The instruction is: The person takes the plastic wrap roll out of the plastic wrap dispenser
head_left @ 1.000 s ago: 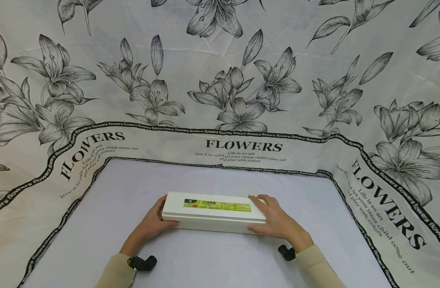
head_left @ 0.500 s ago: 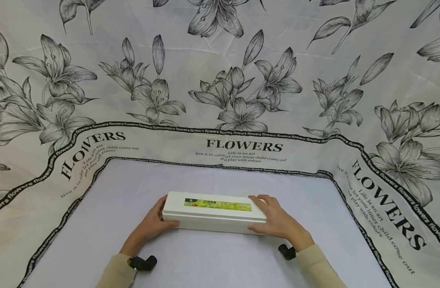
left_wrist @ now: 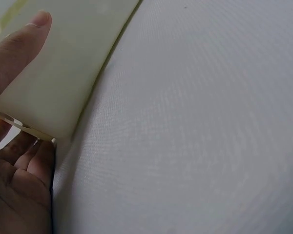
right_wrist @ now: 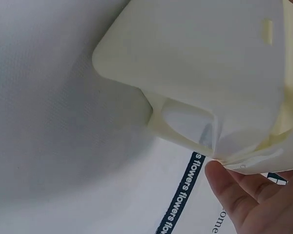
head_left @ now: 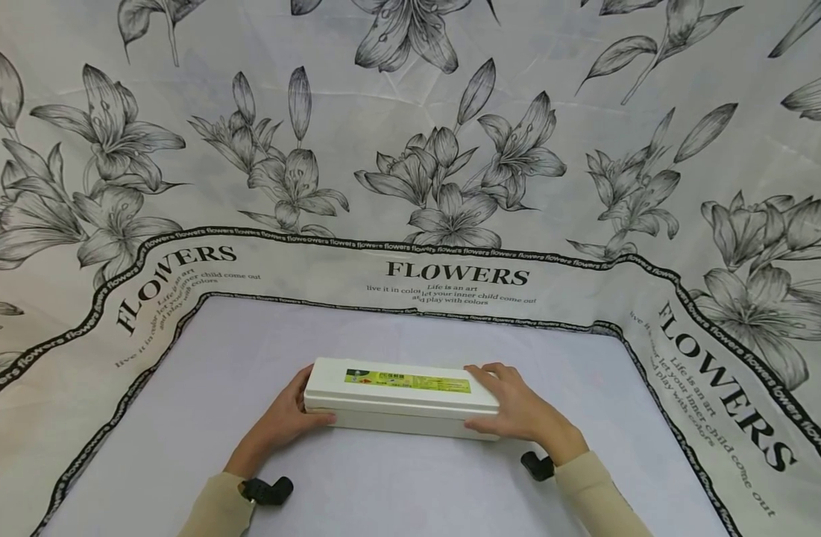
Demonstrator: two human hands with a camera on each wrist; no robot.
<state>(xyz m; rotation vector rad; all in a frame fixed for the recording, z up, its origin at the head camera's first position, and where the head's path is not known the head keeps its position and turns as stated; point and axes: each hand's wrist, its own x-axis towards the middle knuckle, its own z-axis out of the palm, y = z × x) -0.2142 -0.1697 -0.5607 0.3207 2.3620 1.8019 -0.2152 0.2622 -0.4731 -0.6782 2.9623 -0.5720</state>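
The long white box (head_left: 402, 406) lies crosswise, held at both ends, and compared with one second earlier it has practically kept its place; only the whole head view has shifted a very little. On its lid there is a green-yellow label (head_left: 408, 381), whose small print is too blurred for reading. The left grip (head_left: 291, 415) grasps the left end, with the thumb on the near side; the right grip (head_left: 520, 412) grasps the right end, the thumb also on the near side. Whether the underside touches the white surface (head_left: 410, 492), I cannot tell. Beyond, the flowered cloth (head_left: 410, 112) carries "FLOWERS" three times, with "Life is an art" below; its black band (right_wrist: 182, 192) repeats "flowers". Beige sleeves (head_left: 215, 509) cover both forearms, with black wrist devices (head_left: 269, 491) beside them.
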